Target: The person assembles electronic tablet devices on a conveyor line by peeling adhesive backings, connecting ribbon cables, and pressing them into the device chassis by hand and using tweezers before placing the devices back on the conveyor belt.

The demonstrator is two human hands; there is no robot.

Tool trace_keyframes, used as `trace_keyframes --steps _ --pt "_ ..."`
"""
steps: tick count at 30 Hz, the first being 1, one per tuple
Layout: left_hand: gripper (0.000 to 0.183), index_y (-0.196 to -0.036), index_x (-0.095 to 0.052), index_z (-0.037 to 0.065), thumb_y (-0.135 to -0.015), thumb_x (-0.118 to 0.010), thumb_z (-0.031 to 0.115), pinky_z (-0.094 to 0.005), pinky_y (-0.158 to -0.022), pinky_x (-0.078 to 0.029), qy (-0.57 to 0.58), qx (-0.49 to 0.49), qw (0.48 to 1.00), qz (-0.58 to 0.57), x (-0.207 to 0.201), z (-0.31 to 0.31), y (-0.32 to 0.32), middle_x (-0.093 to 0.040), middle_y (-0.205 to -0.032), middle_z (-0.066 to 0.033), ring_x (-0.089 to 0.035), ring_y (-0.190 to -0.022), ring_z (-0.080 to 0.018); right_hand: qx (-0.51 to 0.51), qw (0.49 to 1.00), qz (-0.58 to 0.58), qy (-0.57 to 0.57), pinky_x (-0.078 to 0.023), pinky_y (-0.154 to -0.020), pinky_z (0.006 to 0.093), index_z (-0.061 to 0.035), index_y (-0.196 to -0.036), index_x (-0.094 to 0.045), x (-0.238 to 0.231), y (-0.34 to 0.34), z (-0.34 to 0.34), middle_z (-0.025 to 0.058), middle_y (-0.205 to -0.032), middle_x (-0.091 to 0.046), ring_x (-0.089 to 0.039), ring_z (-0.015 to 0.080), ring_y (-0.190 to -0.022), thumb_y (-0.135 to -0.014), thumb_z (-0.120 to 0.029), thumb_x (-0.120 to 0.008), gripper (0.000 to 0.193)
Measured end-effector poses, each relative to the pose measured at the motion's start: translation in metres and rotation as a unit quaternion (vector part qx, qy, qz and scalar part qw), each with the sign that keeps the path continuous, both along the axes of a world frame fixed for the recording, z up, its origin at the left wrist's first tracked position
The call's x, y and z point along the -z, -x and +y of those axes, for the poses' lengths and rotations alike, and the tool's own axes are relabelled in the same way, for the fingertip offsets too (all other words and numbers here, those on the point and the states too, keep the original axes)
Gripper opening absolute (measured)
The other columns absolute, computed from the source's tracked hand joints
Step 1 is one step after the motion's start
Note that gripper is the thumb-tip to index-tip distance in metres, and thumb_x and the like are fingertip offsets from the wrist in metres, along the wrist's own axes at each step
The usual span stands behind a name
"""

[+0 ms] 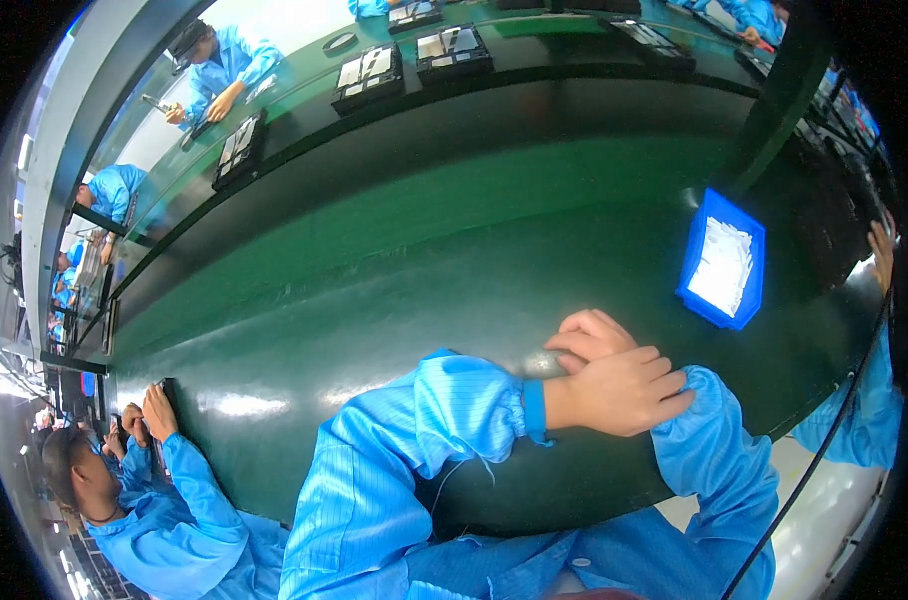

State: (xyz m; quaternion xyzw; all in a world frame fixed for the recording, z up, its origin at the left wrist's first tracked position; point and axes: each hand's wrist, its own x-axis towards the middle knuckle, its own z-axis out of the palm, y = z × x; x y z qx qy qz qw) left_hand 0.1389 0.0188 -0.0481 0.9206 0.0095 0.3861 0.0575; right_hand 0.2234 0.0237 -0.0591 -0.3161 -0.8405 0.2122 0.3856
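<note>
My forearms, in blue striped sleeves, cross near the edge of the green tabletop point(454, 270). My left hand point(619, 392) lies over my right wrist, its fingers curved around it by the cuff. Just beyond it, my right hand point(596, 334) rests on the table, pointing left with loosely bent fingers slightly apart. I see nothing held in it; its palm side is hidden. To the right of both hands, apart from them, stands a blue plastic bin point(690, 268) containing a pile of white slips or small strips.
Beyond a dark rail, a raised green line carries several black trays point(454, 52) with flat light parts. A person in blue point(189, 510) works at the left; another person's hand point(882, 255) shows at the right. A grey post point(69, 130) and a black cable point(819, 455) frame the sides.
</note>
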Motion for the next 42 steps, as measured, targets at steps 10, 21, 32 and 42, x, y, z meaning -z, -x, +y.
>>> trace_keyframes --steps 10,21,32,42 --pt "0.031 -0.099 -0.063 0.006 -0.073 -0.061 0.021 -0.0331 -0.067 -0.043 -0.007 -0.007 1.0 -0.025 -0.0006 0.0004 -0.0002 -0.056 -0.084 -0.0057 -0.055 -0.073 -0.0202 -0.006 1.0 -0.003 0.001 -0.045 -0.065 0.0372 -0.0037 -0.091 -0.07 0.0083 0.0001 0.002 0.0122 -0.092 -0.059 -0.056 0.0305 -0.079 -0.07 -0.005 -0.068 0.021" --pt "0.039 -0.108 -0.063 0.006 -0.073 -0.061 0.024 -0.0328 -0.066 -0.045 -0.004 -0.003 1.0 0.012 -0.0005 0.0009 0.0005 -0.059 -0.096 -0.007 -0.057 -0.075 -0.0198 -0.007 1.0 0.007 0.008 -0.045 -0.067 0.039 -0.0041 -0.094 -0.069 0.0047 -0.001 0.001 0.0127 -0.092 -0.059 -0.057 0.0324 -0.079 -0.07 -0.004 -0.069 0.023" --pt "0.041 -0.108 -0.063 0.006 -0.072 -0.062 0.025 -0.0324 -0.067 -0.045 -0.007 -0.004 1.0 0.007 0.0018 -0.0001 0.0015 -0.059 -0.095 -0.0068 -0.058 -0.076 -0.02 -0.008 1.0 -0.001 0.018 -0.045 -0.067 0.0393 -0.003 -0.093 -0.069 0.0048 0.0005 -0.0002 0.0134 -0.092 -0.059 -0.057 0.0311 -0.081 -0.071 -0.003 -0.068 0.023" --pt "0.04 -0.108 -0.063 0.006 -0.072 -0.062 0.025 -0.033 -0.066 -0.045 -0.007 -0.003 1.0 0.004 0.0012 0.0003 -0.0004 -0.059 -0.093 -0.0067 -0.058 -0.075 -0.0201 -0.004 1.0 -0.012 0.026 -0.046 -0.072 0.038 -0.0033 -0.095 -0.069 0.0036 -0.0011 -0.0004 0.0124 -0.094 -0.059 -0.057 0.0301 -0.085 -0.071 -0.003 -0.068 0.024"
